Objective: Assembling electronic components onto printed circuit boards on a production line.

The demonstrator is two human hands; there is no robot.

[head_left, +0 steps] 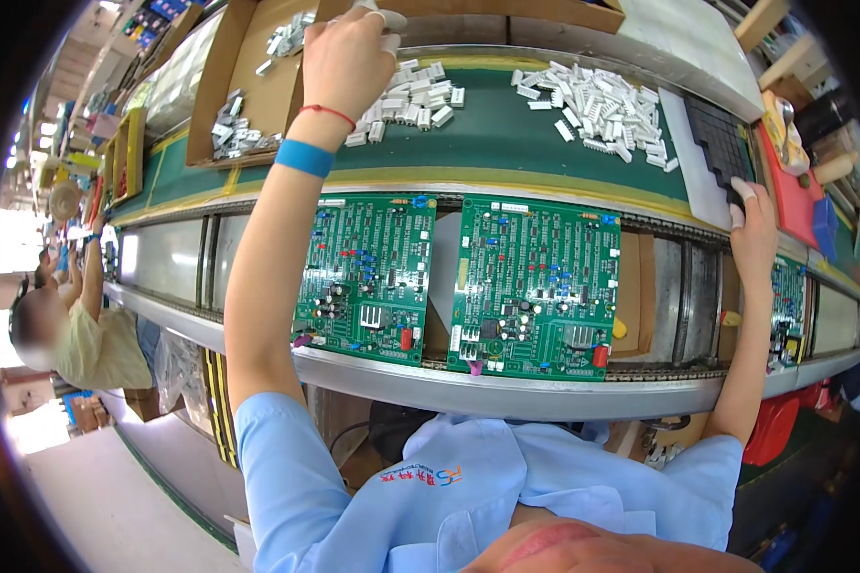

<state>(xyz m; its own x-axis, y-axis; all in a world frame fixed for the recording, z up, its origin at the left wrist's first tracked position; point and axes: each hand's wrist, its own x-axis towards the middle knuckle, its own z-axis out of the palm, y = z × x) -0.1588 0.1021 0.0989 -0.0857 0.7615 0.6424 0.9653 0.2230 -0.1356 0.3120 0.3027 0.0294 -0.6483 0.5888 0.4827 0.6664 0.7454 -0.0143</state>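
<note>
My left hand (352, 59) reaches to the far side of the bench, over the right edge of a cardboard box (248, 91). White covers sit on its curled fingertips; whatever they hold is hidden. A pile of white connectors (416, 100) lies beside that wrist. At the right, my right hand (753, 222) has its covered fingertips closed around a small black block (735, 195) at the near end of rows of black blocks (715, 134) on a white board (683, 158). Two green circuit boards, a left one (373, 277) partly behind my left forearm and a right one (535, 286), lie on the rails before me.
Another pile of white connectors (597, 110) lies on the green mat (492, 134). A metal rail (516, 392) runs along the near edge. Right of the blocks are a red tray (784, 201) and another circuit board (786, 306). A co-worker (100, 334) sits at the far left.
</note>
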